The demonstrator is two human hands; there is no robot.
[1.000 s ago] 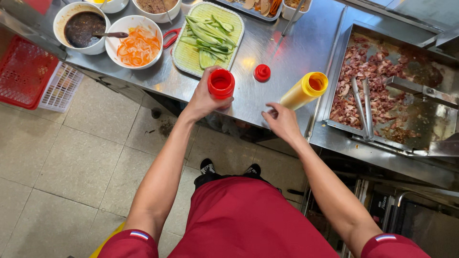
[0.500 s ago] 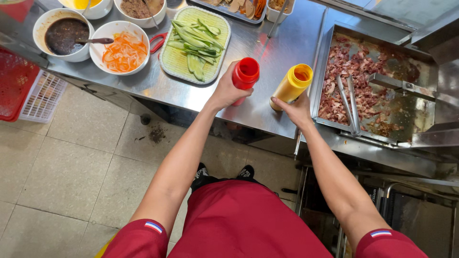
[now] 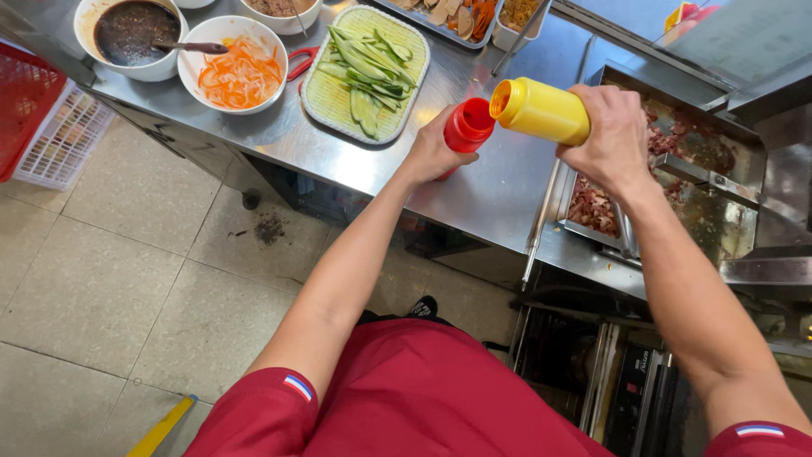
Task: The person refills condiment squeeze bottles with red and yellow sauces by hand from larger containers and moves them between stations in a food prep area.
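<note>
Tipped sideways now, the yellow bottle (image 3: 541, 110) in my right hand (image 3: 616, 134) meets the red bottle (image 3: 466, 129) gripped by my left hand (image 3: 433, 152).

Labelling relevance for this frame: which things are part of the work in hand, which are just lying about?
In hand:
left hand around the red bottle
right hand tilting the open yellow bottle toward it

Lying about:
cucumber tray
bowl of shredded carrot
bowl of dark sauce
meat tray
red basket

Red short-sleeved shirt (image 3: 423, 398), each sleeve (image 3: 262, 410) edged with a small blue, white and red striped patch (image 3: 297, 387); bare forearms; dark shoes (image 3: 423, 308).
</note>
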